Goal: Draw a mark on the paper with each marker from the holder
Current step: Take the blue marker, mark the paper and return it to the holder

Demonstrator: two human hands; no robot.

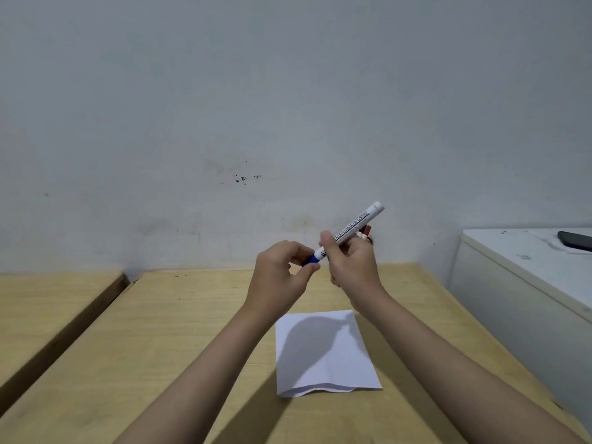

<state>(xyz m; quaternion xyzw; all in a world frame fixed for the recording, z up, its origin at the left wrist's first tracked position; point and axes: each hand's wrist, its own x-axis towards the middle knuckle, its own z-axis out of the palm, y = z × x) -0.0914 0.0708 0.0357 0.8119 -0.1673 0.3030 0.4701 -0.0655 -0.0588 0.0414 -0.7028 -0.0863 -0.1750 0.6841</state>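
Observation:
I hold a white marker [352,227] with black print tilted in the air above the table. My right hand [350,261] grips its barrel. My left hand [282,270] pinches the blue cap [311,259] at its lower left end. A white sheet of paper [323,354] lies flat on the wooden table [160,331], below and in front of both hands, with their shadow on it. Behind my right hand a red marker top [368,230] peeks out; the holder itself is hidden by the hand.
A second wooden surface [48,302] lies at the left across a dark gap. A white cabinet [528,277] stands at the right with a dark phone [576,240] on top. A grey wall rises right behind the table.

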